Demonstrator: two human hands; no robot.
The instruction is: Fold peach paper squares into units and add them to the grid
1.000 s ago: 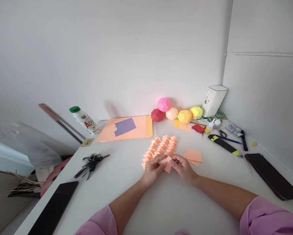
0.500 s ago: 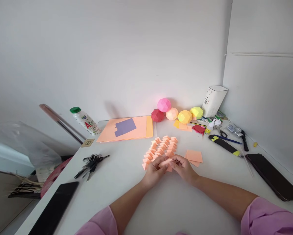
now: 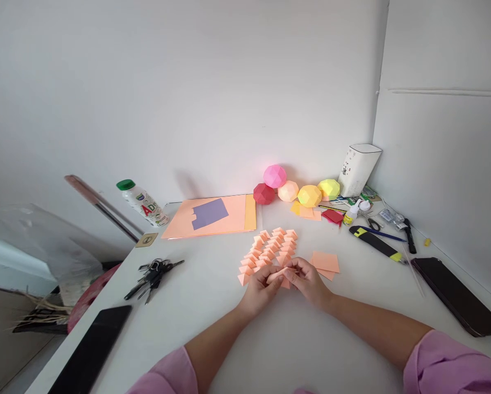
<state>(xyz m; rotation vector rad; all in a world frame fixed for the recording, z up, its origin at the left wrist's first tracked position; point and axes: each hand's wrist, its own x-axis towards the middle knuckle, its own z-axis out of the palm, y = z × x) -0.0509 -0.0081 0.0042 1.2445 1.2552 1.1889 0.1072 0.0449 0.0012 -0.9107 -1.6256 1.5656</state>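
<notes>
Between my two hands is a small piece of peach paper (image 3: pixel 279 274), partly folded and partly covered by fingers. My left hand (image 3: pixel 259 287) pinches its left side between thumb and fingers. On the other side, my right hand (image 3: pixel 308 282) grips it with thumb and forefinger. Just beyond the hands, several folded peach paper pieces (image 3: pixel 267 251) stand in rows on the white table (image 3: pixel 212 284). A few flat peach paper squares (image 3: pixel 326 262) lie to the right of my right hand.
Faceted paper balls (image 3: pixel 310 196) sit by the wall, near a glue bottle (image 3: pixel 351 212) and a yellow-black cutter (image 3: pixel 376 244). A black phone (image 3: pixel 459 295) lies far right. Keys (image 3: pixel 154 273), a black slab (image 3: pixel 92 350), a bottle (image 3: pixel 142 202) and peach sheets (image 3: pixel 180 219) are leftward.
The paper between my hands has been bent over and shows a narrower, folded shape. My fingers have shifted slightly along it, while both arms stay nearly in place.
</notes>
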